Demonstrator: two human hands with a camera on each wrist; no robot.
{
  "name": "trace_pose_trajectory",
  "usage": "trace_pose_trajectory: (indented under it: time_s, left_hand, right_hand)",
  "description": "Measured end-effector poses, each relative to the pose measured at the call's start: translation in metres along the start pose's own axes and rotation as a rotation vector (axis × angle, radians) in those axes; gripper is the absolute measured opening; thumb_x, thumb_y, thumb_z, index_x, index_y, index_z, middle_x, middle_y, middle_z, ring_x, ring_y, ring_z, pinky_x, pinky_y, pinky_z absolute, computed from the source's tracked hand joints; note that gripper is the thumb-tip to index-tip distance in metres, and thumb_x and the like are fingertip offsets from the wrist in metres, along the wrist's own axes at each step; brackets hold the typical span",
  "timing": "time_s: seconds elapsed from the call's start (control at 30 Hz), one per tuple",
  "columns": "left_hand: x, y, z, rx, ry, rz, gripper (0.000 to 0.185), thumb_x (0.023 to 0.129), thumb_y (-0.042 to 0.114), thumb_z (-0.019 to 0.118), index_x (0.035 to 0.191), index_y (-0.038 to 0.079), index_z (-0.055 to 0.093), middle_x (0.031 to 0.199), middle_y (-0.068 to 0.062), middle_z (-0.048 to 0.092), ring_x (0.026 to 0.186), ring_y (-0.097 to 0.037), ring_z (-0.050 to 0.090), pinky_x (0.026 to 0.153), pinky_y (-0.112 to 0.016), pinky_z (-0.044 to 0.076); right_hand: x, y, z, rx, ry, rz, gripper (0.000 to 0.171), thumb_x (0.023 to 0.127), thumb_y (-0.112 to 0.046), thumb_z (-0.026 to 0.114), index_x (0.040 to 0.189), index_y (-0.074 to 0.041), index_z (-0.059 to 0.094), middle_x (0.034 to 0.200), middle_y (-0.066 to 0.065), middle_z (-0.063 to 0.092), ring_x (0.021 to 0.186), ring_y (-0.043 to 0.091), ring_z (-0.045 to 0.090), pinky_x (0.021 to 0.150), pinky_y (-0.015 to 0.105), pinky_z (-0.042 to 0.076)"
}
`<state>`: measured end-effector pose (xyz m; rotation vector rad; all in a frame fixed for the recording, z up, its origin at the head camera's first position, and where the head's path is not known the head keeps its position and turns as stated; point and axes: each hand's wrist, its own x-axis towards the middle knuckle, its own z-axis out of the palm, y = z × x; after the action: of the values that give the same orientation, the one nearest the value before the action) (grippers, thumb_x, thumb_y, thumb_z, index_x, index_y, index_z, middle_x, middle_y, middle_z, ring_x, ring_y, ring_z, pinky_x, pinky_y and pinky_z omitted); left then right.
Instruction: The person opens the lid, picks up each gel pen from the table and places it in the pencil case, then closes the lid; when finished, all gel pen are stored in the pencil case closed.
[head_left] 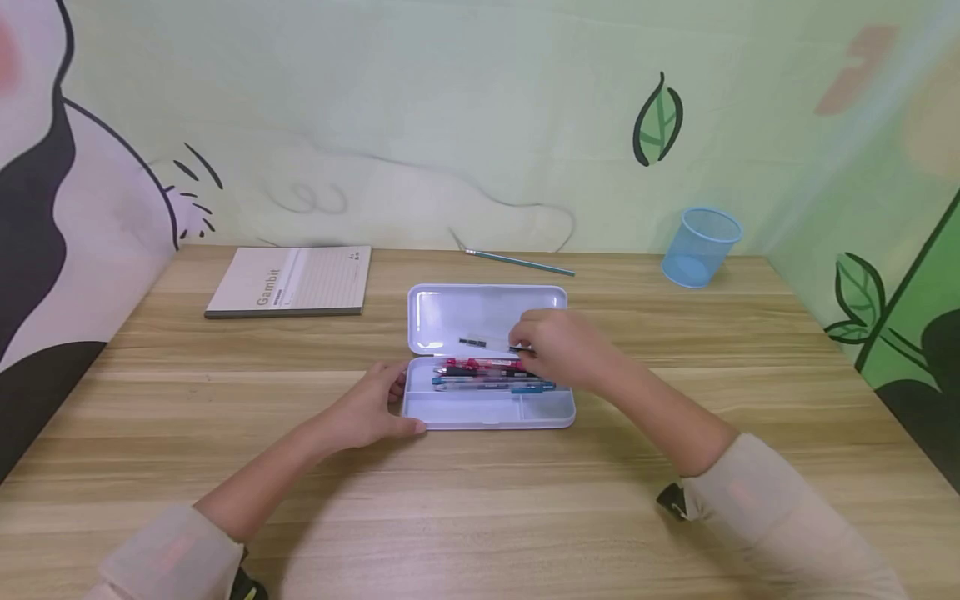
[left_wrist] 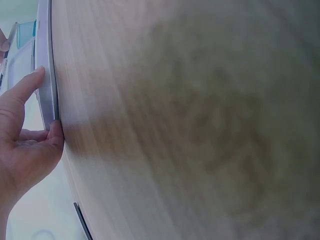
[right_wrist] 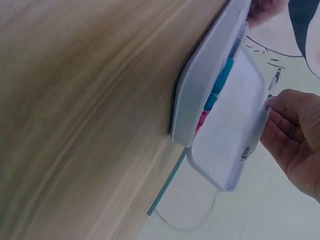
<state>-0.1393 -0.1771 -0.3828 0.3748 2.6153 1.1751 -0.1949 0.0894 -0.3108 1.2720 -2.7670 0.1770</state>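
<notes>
A white pencil case (head_left: 461, 410) lies on the table with its lid (head_left: 480, 308) folded back. In its rear compartment are several pens (head_left: 480, 375), with red, black and blue parts. My left hand (head_left: 372, 408) grips the case's left end, thumb at the front corner; the left wrist view shows the fingers (left_wrist: 55, 135) against its side. Above the case and in front of the lid, my right hand (head_left: 566, 346) pinches a clear pen with black parts (head_left: 473, 342). In the right wrist view, this pen (right_wrist: 245, 154) extends on both sides of the fingertips.
A Gambit notebook (head_left: 300, 279) lies at the back left. Behind the case, a thin blue paintbrush (head_left: 521, 263) lies near the wall. At the back right stands a blue mesh cup (head_left: 701, 250). Painted walls (head_left: 450, 125) bound the table.
</notes>
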Motion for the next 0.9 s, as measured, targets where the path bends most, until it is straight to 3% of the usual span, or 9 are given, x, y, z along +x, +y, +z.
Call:
trace_pose_trajectory:
  time_s: [0.27, 0.67, 0.9]
  left_hand:
    - [0.0, 0.0, -0.001, -0.002, 0.005, 0.007, 0.084, 0.073, 0.017, 0.079, 0.137, -0.01, 0.032, 0.117, -0.02, 0.042, 0.106, -0.031, 0.046, 0.094, -0.042, 0.041]
    - [0.001, -0.002, 0.0, -0.013, 0.013, 0.032, 0.083, 0.072, 0.015, 0.079, 0.135, -0.01, 0.034, 0.114, -0.02, 0.043, 0.104, -0.03, 0.047, 0.092, -0.042, 0.041]
    - [0.0, -0.002, 0.0, -0.013, 0.01, 0.029, 0.083, 0.072, 0.016, 0.079, 0.135, -0.011, 0.033, 0.113, -0.02, 0.043, 0.104, -0.031, 0.047, 0.093, -0.042, 0.041]
  right_hand:
    - [0.007, -0.007, 0.009, -0.046, -0.011, -0.075, 0.01, 0.078, -0.006, 0.067, 0.087, -0.008, 0.07, 0.083, 0.001, 0.064, 0.075, 0.015, 0.06, 0.066, 0.027, 0.051]
    - [0.013, -0.021, 0.019, -0.025, -0.085, -0.045, 0.016, 0.08, -0.001, 0.065, 0.093, -0.006, 0.073, 0.087, 0.002, 0.067, 0.078, 0.014, 0.062, 0.074, 0.028, 0.051]
    - [0.015, -0.023, 0.022, -0.024, -0.099, -0.059, 0.015, 0.08, 0.0, 0.065, 0.092, -0.006, 0.073, 0.082, 0.002, 0.066, 0.073, 0.014, 0.06, 0.07, 0.027, 0.052]
